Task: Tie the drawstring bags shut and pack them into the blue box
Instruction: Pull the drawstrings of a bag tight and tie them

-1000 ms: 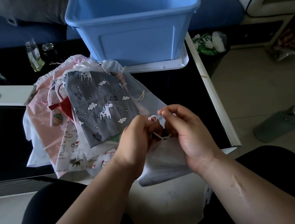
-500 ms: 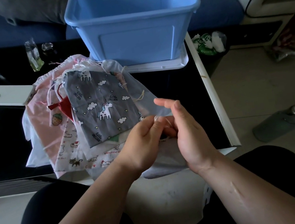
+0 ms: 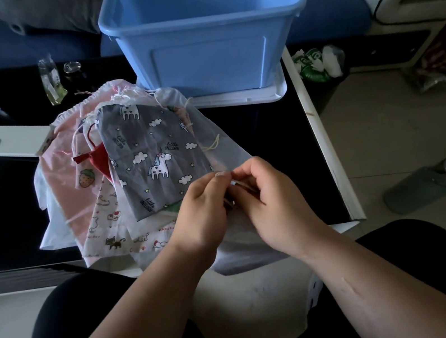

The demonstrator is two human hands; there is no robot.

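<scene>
Curled back in since half a second ago: right hand (image 3: pixel 274 201), flat-fingered then, now bent at the knuckles, fingertips against those of left hand (image 3: pixel 203 216). Parked open-topped on a white lid (image 3: pixel 248 99) at the far side of the black table (image 3: pixel 267 143): blue box (image 3: pixel 212 61), probably kept within reach for dropping tied bags straight in; floor of it out of sight. Heaped between box and lap: pile of untied bags (image 3: pixel 100 219), seemingly awaiting their turn, grey bag (image 3: pixel 154 151) on top. Hanging off the near table edge over the knees: pale bag (image 3: pixel 247 250), held low and close, likely to keep its neck gathered during knotting. Both hands narrow, thumb and fingers pinching the white cord (image 3: pixel 234 183) at that neck, backs turned up; knot itself hidden between them. Printed more than once on the grey bag, beside a unicorn and clouds: "Little UNICORN". On a green packet (image 3: pixel 310 64) past the table: white lettering, too warped to read.
</scene>
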